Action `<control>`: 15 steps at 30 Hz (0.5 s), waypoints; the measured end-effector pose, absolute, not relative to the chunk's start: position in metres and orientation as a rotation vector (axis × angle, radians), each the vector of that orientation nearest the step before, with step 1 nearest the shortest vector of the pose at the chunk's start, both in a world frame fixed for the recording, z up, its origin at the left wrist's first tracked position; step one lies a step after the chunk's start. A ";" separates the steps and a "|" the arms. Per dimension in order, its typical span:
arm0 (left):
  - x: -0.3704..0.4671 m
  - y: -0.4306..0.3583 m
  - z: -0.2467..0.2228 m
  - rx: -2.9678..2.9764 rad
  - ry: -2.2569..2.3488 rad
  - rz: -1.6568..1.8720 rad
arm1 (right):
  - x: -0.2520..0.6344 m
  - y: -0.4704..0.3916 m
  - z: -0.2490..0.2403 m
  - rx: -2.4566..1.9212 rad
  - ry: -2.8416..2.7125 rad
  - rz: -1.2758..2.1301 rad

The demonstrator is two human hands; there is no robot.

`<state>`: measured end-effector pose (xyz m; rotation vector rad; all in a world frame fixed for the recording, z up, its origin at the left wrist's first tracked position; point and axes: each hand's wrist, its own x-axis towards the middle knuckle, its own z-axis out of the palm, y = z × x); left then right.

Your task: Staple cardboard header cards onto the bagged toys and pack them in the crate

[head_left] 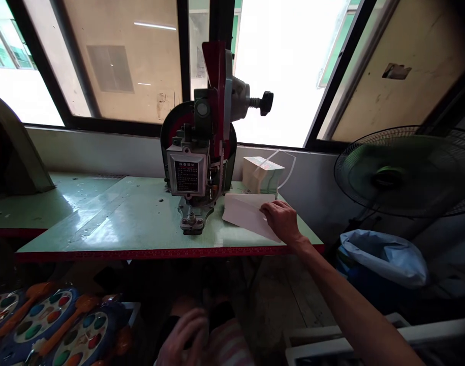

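Observation:
My right hand [281,219] is closed on the right side of a white card [247,213], fingers pinching its edge. The card lies at a slant over the right part of the green tabletop. Left of it stands a riveting or stapling press [217,117] with a red and grey head and a small metal foot [191,223] at the bottom. My left hand [186,335] is low over my lap, below the table edge, its fingers smeared by motion. Nothing can be made out in it. Just behind the card is a stack of printed cards [260,175] with a loose white strap.
The green table [133,218] has a red front edge. Bagged blue toys with coloured knobs [80,335] and orange hammers sit at lower left. At right are a fan [392,175] and a bin with a plastic liner [384,254]. Another machine [14,152] stands far left.

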<state>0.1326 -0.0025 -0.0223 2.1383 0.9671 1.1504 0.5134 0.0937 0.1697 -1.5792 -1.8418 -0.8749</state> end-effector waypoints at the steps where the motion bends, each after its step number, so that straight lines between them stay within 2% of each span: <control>1: 0.135 0.004 -0.010 2.157 0.943 1.200 | 0.510 0.083 0.173 -1.577 -1.838 -0.825; 8: 0.171 0.050 0.072 2.128 0.836 1.246 | 0.492 0.014 0.174 -1.523 -1.937 -0.369; 11: 0.189 0.066 0.091 2.094 0.730 1.185 | 0.484 -0.005 0.165 -1.477 -1.938 -0.223; 15: 0.209 0.072 0.098 2.043 0.559 0.929 | 0.475 -0.027 0.152 -1.448 -1.870 0.013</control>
